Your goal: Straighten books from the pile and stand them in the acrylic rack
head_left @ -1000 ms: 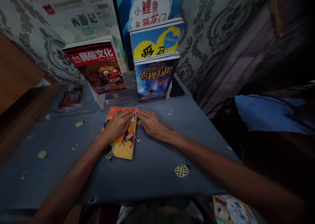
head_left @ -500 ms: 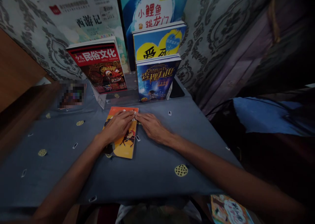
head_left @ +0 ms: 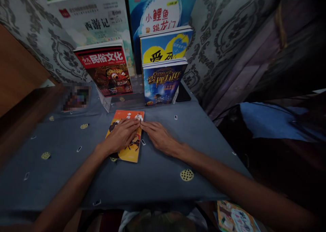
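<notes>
On the cloth-covered table lies an orange and yellow book [head_left: 131, 154] with its cover up. Across the middle of the cover, my left hand [head_left: 124, 131] lies flat with fingers stretched toward the right edge, hiding part of the picture. My right hand [head_left: 160, 137] rests at the book's right side. Its fingers are stretched out, their tips touching the upper right edge and meeting the left fingertips there. The right thumb is hard to see.
Behind the book, a clear stand [head_left: 105, 103] holds upright books, among them a red book [head_left: 112, 75] and a dark blue book [head_left: 161, 84]. A dark flat object [head_left: 183, 94] lies right of it. Another book [head_left: 235, 216] is below the table's front edge.
Both hands have slid slightly down the book toward me, uncovering more of the title at its top. The book stays almost in place; the view has shifted a little.
</notes>
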{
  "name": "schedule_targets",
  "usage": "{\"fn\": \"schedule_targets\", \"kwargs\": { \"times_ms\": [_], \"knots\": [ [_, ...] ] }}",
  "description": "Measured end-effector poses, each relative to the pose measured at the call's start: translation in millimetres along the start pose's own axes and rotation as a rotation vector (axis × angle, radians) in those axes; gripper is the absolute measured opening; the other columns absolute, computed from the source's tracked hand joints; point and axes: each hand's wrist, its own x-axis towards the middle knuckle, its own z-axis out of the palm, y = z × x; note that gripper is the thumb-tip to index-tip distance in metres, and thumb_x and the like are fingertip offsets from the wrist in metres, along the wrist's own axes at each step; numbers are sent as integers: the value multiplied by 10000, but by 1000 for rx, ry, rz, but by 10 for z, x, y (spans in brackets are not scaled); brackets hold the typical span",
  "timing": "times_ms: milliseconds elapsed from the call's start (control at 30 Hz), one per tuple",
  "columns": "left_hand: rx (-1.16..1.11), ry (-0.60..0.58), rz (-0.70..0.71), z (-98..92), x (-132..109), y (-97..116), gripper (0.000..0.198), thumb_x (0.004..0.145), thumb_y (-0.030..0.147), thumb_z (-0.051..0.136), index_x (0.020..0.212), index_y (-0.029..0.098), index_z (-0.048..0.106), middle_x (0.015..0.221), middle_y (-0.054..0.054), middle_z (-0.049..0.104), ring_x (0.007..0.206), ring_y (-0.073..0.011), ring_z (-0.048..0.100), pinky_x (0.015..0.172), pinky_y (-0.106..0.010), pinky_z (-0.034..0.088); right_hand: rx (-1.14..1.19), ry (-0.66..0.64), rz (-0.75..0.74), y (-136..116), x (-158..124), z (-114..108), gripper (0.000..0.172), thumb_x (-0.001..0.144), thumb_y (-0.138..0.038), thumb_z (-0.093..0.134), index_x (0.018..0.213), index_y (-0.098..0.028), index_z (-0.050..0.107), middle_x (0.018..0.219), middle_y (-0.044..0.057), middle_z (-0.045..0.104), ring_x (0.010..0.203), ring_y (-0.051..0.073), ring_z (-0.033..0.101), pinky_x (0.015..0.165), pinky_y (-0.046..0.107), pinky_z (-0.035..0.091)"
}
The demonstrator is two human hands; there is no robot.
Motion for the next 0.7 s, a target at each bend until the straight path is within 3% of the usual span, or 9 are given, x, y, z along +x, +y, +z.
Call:
{"fn": "schedule_targets", "kwargs": {
  "times_ms": [133,400,700],
  "knots": [
    [-3,10,20,-11,-21,44,394,1026,248,395,1352,162,597,1371,-134,640,1295,-259,577,1104,-495,436,-7,-6,-11,-62,-42,-8,469,953,-74,430,1402,-146,548,1424,154,603,1323,254,553,1078,498,471],
    [4,4,-3,-7,-66,109,392,1029,250,399,1369,196,587,1382,-116,636,1325,-259,555,1117,-523,417,8,9,-22,-119,-82,-20,511,945,-54,427,1421,-202,538,1438,122,596,1350,224,533,1100,488,457],
    [8,-2,-9,-33,-144,194,380,1034,254,397,1349,194,601,1384,-112,635,1349,-252,534,1130,-494,411,-14,17,-39,-168,-123,0,486,927,-45,433,1375,-176,570,1388,129,633,1321,225,556,1087,471,476]
  ]
}}
